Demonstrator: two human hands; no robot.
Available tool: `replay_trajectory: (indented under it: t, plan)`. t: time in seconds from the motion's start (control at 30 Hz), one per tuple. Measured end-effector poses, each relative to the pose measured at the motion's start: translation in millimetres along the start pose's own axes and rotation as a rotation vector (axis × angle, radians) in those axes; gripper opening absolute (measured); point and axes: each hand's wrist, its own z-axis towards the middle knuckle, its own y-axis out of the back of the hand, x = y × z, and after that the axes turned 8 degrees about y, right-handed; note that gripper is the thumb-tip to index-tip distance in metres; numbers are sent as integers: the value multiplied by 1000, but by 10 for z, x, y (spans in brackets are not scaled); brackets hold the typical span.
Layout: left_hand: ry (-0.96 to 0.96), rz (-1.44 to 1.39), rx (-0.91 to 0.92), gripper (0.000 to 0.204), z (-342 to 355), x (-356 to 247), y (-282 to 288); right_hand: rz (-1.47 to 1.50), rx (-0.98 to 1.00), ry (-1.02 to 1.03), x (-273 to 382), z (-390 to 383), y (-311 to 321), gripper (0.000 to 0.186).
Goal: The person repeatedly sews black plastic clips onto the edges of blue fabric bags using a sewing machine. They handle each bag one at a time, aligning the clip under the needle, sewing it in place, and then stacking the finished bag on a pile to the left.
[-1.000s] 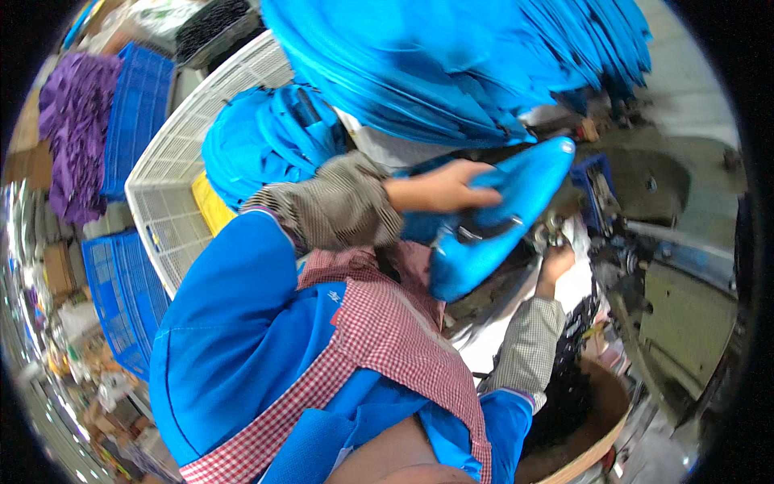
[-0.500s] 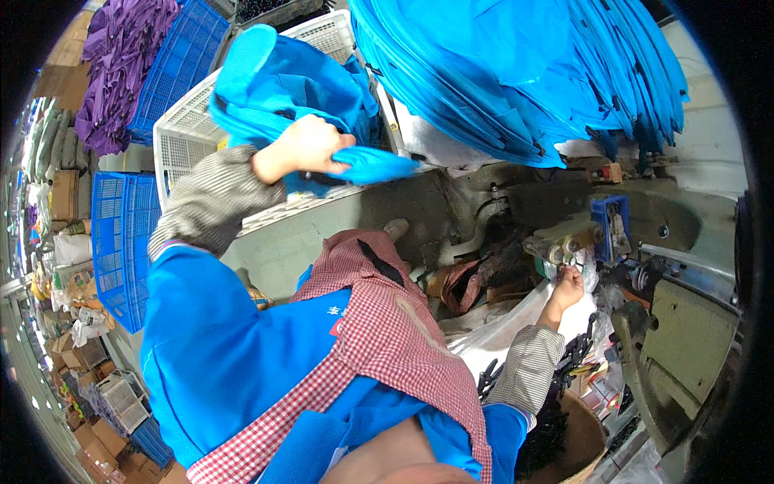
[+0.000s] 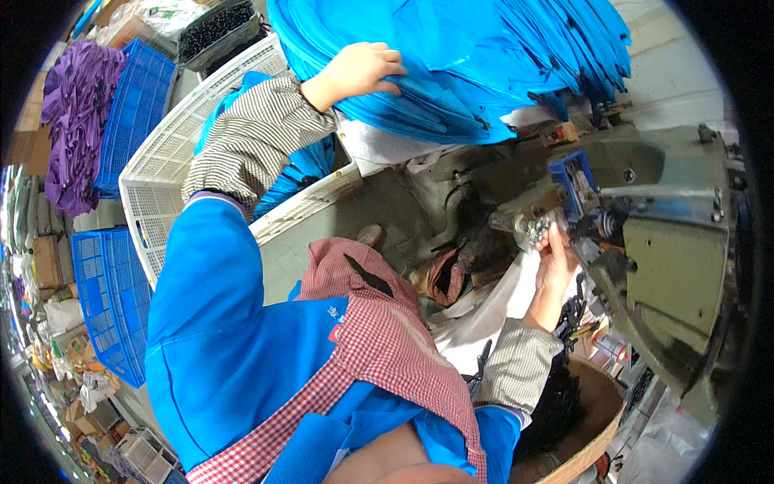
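Observation:
A thick stack of blue cloth pieces (image 3: pixel 484 56) with small dark tips along the edges lies at the far side. Over its left part is my left hand (image 3: pixel 363 73), fingers stretched out and a little apart, touching the cloth. More blue cloth (image 3: pixel 302 173) lies in a white perforated crate (image 3: pixel 161 173) below my left forearm, which hides part of it. My right hand (image 3: pixel 555 262) is pinched at a machine's metal end (image 3: pixel 532 227), among small shiny metal bits. What its fingers hold is too small to make out.
A small blue bin (image 3: pixel 571 184) sits on the machine beside my right hand. A round tub (image 3: pixel 592 419) with black pieces stands below my right forearm. Blue crates (image 3: pixel 109 302) and a purple cloth pile (image 3: pixel 81 121) are at the left. A tray of dark beads (image 3: pixel 218 32) stands behind.
My left hand has let go of the blue cloth it gripped over the white crate and moved up and right onto the stack. My right hand stays at the machine. The whole view has shifted.

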Motion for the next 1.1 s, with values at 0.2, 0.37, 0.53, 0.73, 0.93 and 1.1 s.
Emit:
replay_trajectory:
  t: [0.2,0.37,0.53,0.73,0.93,1.1]
  plan:
    - [222,-289,-566,17,276,14,497,143,86,39,-88,-10,-16,14]
    - [494,-590,-874,18,-778,229,2394,184,85,149,-214,-16,91,14]
    - [765,-825,-769,19,-2360,8,3278,105,48,105,-403,-77,530,14]
    - [777,-1196,-154,20,-1675,-859,2345,-141,584,245,-64,-858,-156,23]
    - [336,-904,151,18,-633,-2387,652,433,8,-47,-204,-1663,-671,33]
    - [479,-1252,606,23,-529,-2591,-59,363,-90,160,-839,-1072,-22,22]
